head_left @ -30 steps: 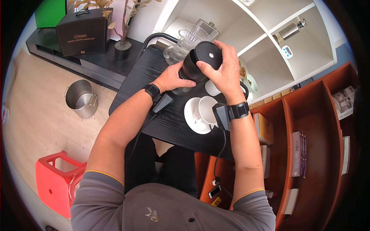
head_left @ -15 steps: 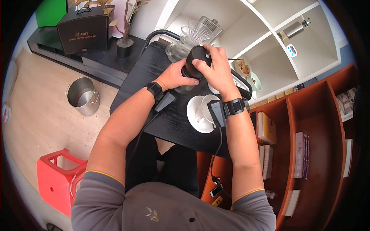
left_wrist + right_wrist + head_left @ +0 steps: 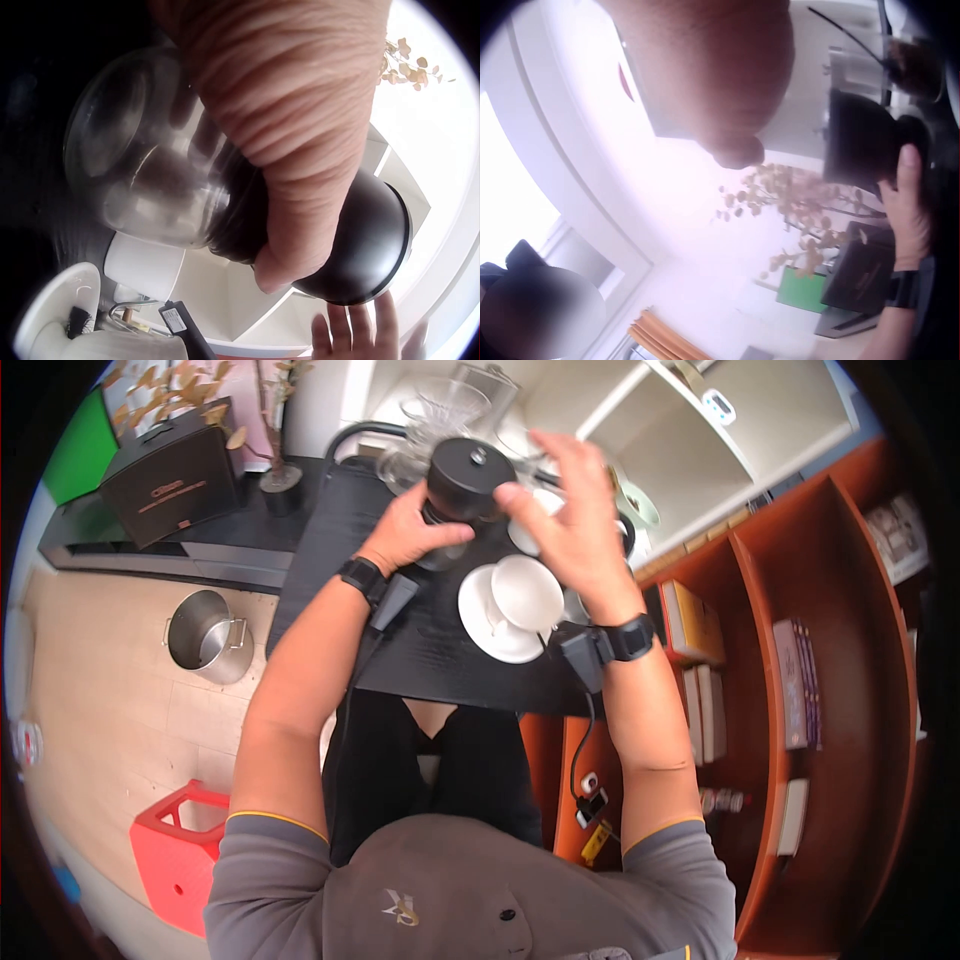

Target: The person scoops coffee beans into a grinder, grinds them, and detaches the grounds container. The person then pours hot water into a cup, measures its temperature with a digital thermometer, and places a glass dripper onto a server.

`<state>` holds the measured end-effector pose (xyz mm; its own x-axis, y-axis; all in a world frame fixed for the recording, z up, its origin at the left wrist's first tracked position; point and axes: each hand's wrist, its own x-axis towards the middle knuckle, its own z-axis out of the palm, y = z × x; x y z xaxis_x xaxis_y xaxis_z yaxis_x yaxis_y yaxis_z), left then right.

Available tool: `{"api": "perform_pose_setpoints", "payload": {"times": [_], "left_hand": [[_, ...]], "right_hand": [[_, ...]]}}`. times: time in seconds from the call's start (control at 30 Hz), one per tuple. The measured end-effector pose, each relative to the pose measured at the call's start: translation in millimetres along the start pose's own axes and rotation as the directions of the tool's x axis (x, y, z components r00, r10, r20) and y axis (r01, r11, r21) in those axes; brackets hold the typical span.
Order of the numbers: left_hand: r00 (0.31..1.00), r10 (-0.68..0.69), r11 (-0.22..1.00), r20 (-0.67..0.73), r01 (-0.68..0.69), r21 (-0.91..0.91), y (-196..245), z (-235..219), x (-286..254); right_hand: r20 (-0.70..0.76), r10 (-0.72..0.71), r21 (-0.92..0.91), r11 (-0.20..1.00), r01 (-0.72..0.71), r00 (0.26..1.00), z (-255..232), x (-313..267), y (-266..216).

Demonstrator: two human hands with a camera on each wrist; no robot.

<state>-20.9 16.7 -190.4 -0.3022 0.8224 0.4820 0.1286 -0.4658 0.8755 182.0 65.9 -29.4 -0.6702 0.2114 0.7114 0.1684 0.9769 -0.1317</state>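
Observation:
The left hand [image 3: 412, 536] grips the neck of a black grinder [image 3: 470, 478] with a round top and a small silver knob. Its thumb curls round the black neck in the left wrist view, above a clear glass base [image 3: 142, 150]. The right hand [image 3: 578, 520] is off the grinder, just to its right, with fingers spread and nothing held. A white cup [image 3: 527, 593] stands on a white saucer [image 3: 485, 635] on the black table [image 3: 380, 650], nearer the body than the grinder.
Behind the grinder stand a glass dripper [image 3: 450, 405] and glass server [image 3: 398, 468]. A white cup [image 3: 525, 538] is right of the grinder. A steel pot [image 3: 215, 650] and red stool [image 3: 175, 850] are on the floor at left; a wooden bookshelf [image 3: 750, 590] is at right.
The right hand has let go of the grinder's top and moved right, its fingers opening. The left hand still grips the grinder. The head view has shifted.

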Motion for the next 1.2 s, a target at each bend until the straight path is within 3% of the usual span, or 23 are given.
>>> {"api": "perform_pose_setpoints", "payload": {"times": [0.1,0.17,0.23,0.3,0.37,0.4,0.43,0.5,0.57,0.7,0.83,0.9,0.97,1.1,1.2], "left_hand": [[0.999,-0.042,0.999,0.016,0.042,0.034,-1,-1,0],[0.999,-0.040,0.999,0.018,0.039,0.033,-7,-2,1],[0.999,-0.045,0.996,0.017,0.044,0.083,-9,-4,2],[0.998,-0.065,0.996,0.002,0.065,0.059,-7,-2,0],[0.997,-0.076,0.995,0.018,0.075,0.061,-2,0,-1],[0.997,-0.073,0.994,0.000,0.072,0.088,-2,-1,-1],[0.998,-0.067,0.991,-0.017,0.069,0.117,-1,-2,0],[0.998,-0.063,0.988,-0.016,0.065,0.139,-1,-3,0],[0.998,-0.069,0.986,-0.010,0.070,0.155,-5,-6,2],[0.998,-0.068,0.988,-0.009,0.069,0.140,1,-4,-1],[0.998,-0.053,0.991,0.025,0.050,0.121,-4,-7,1],[0.992,-0.113,0.993,0.053,0.111,0.036,-3,-9,3],[0.996,-0.031,0.999,0.089,0.028,0.025,8,-7,4],[0.990,-0.101,0.995,0.101,0.100,0.015,18,-6,2],[0.986,-0.122,0.993,0.110,0.122,0.007,18,-7,2]], "right_hand": [[-0.291,-0.011,-0.049,0.999,-0.004,0.957,-62,-34,2],[-0.465,0.264,0.190,0.962,-0.196,0.845,-96,-73,22],[-0.550,0.416,0.260,0.909,-0.325,0.724,-118,-113,36],[-0.540,0.523,0.130,0.826,-0.549,0.659,-129,-163,62],[-0.422,0.654,0.093,0.720,-0.688,0.627,-123,-208,71],[-0.323,0.703,0.081,0.688,-0.721,0.634,-117,-240,89],[-0.285,0.678,-0.053,0.694,-0.718,0.678,-106,-251,84],[-0.184,0.795,0.000,0.588,-0.809,0.578,-82,-268,80],[-0.057,0.835,-0.164,0.533,-0.830,0.548,-69,-274,81],[-0.055,0.827,-0.267,0.527,-0.807,0.559,-59,-244,65],[0.037,0.740,-0.395,0.628,-0.670,0.672,-48,-239,79],[0.019,0.727,-0.387,0.638,-0.665,0.686,-45,-244,85],[-0.006,0.715,-0.347,0.654,-0.672,0.699,-47,-252,90],[-0.236,0.673,-0.216,0.667,-0.713,0.701,-59,-264,89],[-0.429,0.684,0.146,0.697,-0.702,0.590,-72,-249,84]]}}
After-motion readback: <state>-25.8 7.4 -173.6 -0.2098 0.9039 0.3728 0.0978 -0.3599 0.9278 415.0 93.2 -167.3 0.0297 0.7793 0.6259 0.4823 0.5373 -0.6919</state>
